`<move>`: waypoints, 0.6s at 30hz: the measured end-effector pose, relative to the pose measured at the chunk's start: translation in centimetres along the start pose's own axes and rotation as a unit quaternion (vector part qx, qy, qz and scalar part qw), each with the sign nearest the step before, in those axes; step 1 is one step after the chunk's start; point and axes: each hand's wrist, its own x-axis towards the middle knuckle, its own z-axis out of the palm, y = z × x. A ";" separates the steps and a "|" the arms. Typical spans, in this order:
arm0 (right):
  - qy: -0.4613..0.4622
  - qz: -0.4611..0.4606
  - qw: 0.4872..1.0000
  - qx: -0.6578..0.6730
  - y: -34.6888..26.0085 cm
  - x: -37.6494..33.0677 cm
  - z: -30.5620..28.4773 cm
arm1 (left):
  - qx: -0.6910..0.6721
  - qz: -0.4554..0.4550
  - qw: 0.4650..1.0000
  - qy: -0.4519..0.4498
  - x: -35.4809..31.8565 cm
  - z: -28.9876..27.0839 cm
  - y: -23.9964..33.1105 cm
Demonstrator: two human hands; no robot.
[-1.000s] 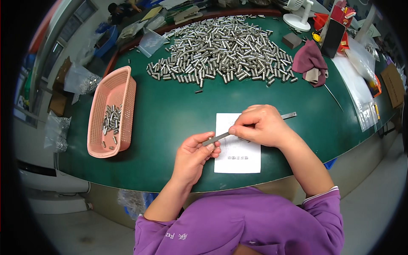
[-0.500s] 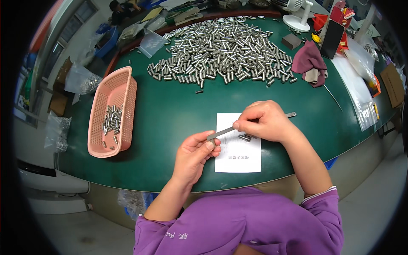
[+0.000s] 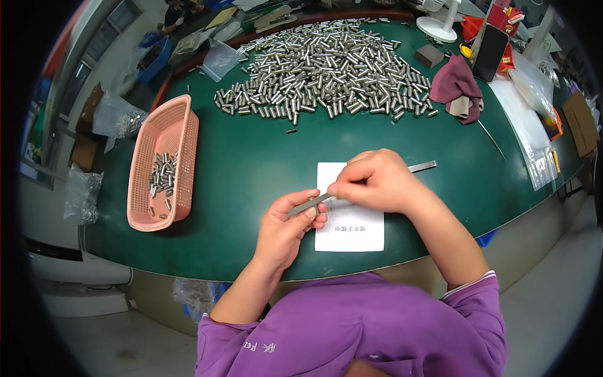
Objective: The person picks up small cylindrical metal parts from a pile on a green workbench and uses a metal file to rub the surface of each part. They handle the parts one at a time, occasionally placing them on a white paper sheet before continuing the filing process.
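My right hand (image 3: 377, 181) pinches a flat grey file (image 3: 309, 204) between thumb and fingers, and its far end slants down to the left. My left hand (image 3: 286, 223) is closed around a small metal cylinder (image 3: 312, 199), mostly hidden by the fingers and the file. The file lies across the cylinder at the left fingertips. Below both hands is a white printed sheet (image 3: 352, 232) on the green table (image 3: 245, 169). Partly behind my right hand, a flat metal strip (image 3: 423, 166) rests on the table.
Many metal cylinders (image 3: 333, 69) are heaped at the back. A pink basket (image 3: 193, 141) on the left holds several more; a single cylinder (image 3: 291, 131) lies before the heap. A maroon cloth (image 3: 453, 85), a dark block (image 3: 429, 56) and a white fan (image 3: 440, 25) stand back right.
My right hand has slid the file left and slightly down across the left fingertips. More of the metal strip shows, while the cylinders on the sheet are now hidden by my right hand.
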 end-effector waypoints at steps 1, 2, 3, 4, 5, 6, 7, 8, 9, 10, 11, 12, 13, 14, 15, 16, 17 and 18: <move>0.003 0.017 1.000 0.010 0.5 -0.2 -0.6 | -0.007 0.004 1.000 -0.006 -0.1 -0.2 -0.1; -0.003 0.070 0.997 0.006 0.7 -0.4 -1.7 | -0.015 0.011 1.000 -0.012 -0.1 -0.6 -0.3; -0.009 0.085 0.996 -0.026 1.0 -0.5 -2.6 | -0.024 0.019 0.999 -0.017 -0.1 -0.8 -0.4; -0.012 0.087 0.996 -0.014 0.9 -0.4 -3.0 | -0.033 0.022 0.999 -0.022 -0.1 -0.9 -0.4; -0.014 0.094 0.995 -0.001 0.9 -0.5 -3.1 | -0.043 0.021 0.998 -0.029 -0.1 -1.0 -0.3; -0.013 0.075 0.997 0.000 0.8 -0.4 -2.8 | -0.052 0.020 0.998 -0.036 0.0 -1.0 -0.3; -0.013 0.056 0.998 0.001 0.5 -0.3 -2.2 | -0.045 0.014 0.998 -0.034 0.0 -0.9 -0.3; -0.013 0.037 0.999 0.003 0.4 -0.2 -1.4 | -0.037 0.009 0.999 -0.033 0.0 -0.8 -0.2; 0.011 0.004 1.000 -0.006 0.1 -0.2 -0.6 | -0.030 0.003 0.999 -0.031 0.0 -0.6 -0.2; 0.009 -0.015 1.000 -0.005 -0.2 0.0 0.1 | -0.021 0.000 0.999 -0.028 -0.1 -0.3 -0.2; 0.006 -0.036 0.999 -0.004 -0.4 0.2 0.6 | -0.011 -0.002 1.000 -0.022 -0.2 0.0 0.0; 0.007 -0.051 0.999 -0.013 -0.5 0.3 0.7 | -0.001 -0.004 1.000 -0.018 -0.3 0.2 0.0; 0.009 -0.028 1.000 -0.005 -0.3 0.1 0.4 | -0.016 0.002 0.999 -0.028 -0.3 -0.1 -0.2; 0.011 -0.009 1.000 0.003 -0.1 0.0 -0.2 | -0.029 0.011 0.999 -0.038 -0.2 -0.5 -0.5; 0.013 0.010 1.000 0.011 0.2 -0.1 -0.9 | -0.043 0.021 0.998 -0.049 -0.1 -0.8 -0.5; 0.010 0.011 1.000 -0.005 0.7 -0.2 -1.2 | -0.044 0.022 0.997 -0.051 -0.2 -0.8 -0.3; 0.024 -0.011 1.000 -0.003 0.7 -0.3 -0.9 | -0.047 0.018 0.997 -0.056 -0.1 -0.7 -0.4; 0.038 -0.033 0.999 -0.001 0.5 -0.3 -0.3 | -0.050 0.014 0.997 -0.060 -0.1 -0.6 -0.5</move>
